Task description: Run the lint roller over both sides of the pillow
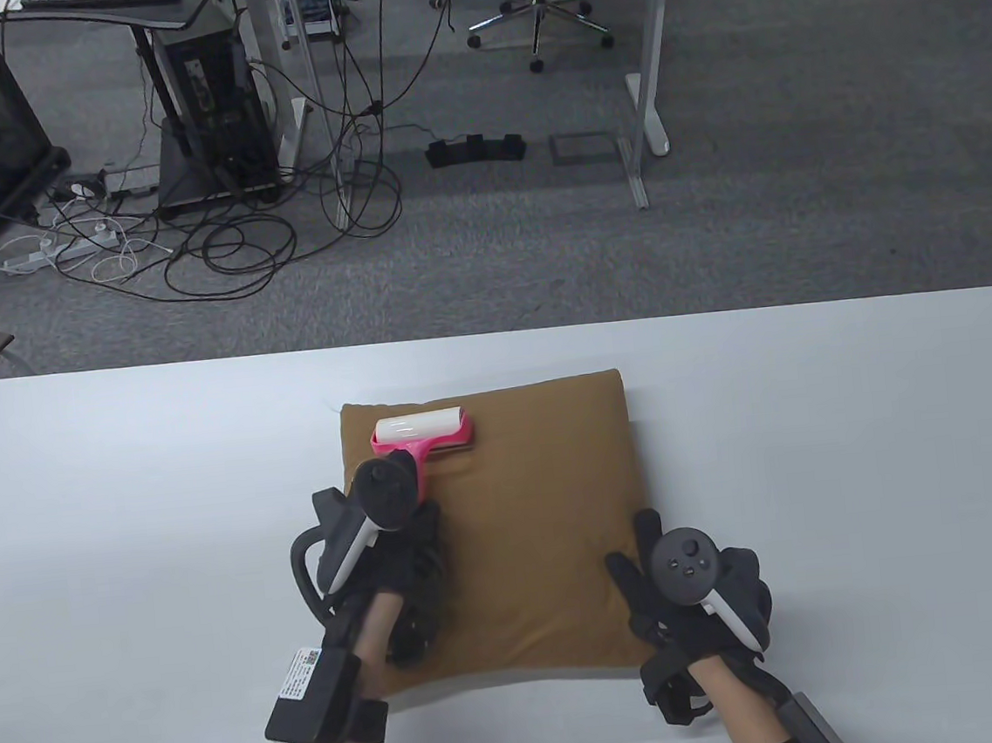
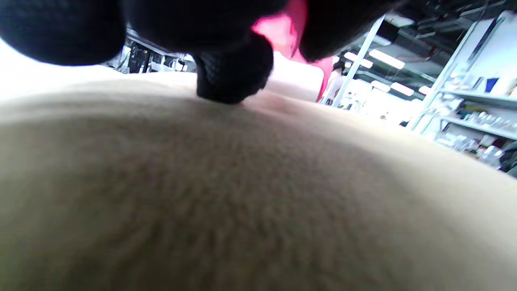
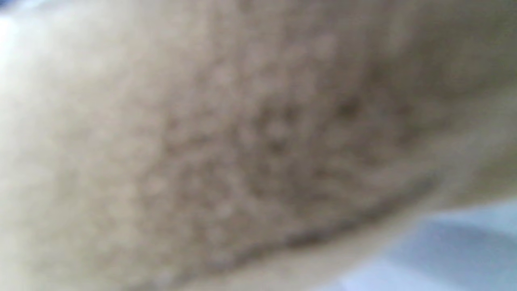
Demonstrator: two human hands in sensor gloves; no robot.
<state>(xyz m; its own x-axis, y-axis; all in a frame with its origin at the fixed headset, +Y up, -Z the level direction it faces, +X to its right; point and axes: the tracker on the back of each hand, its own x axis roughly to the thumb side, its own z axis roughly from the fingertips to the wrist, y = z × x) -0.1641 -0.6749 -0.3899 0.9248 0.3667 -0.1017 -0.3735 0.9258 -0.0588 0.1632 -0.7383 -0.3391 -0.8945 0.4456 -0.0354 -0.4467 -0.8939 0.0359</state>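
A brown square pillow (image 1: 528,517) lies flat on the white table (image 1: 124,512). My left hand (image 1: 409,564) grips the pink handle of a lint roller (image 1: 423,434); its white roll lies on the pillow's far left part. In the left wrist view my gloved fingers (image 2: 234,72) close around the pink handle (image 2: 291,36) just above the pillow's fabric (image 2: 242,194). My right hand (image 1: 675,591) rests with its fingers flat on the pillow's near right corner. The right wrist view shows only blurred pillow fabric (image 3: 242,141) and a strip of table (image 3: 464,250).
The table's far edge (image 1: 492,334) lies just beyond the pillow. Past it the grey floor holds cables (image 1: 229,239), a computer tower (image 1: 206,93), desk legs (image 1: 646,112) and an office chair (image 1: 541,17).
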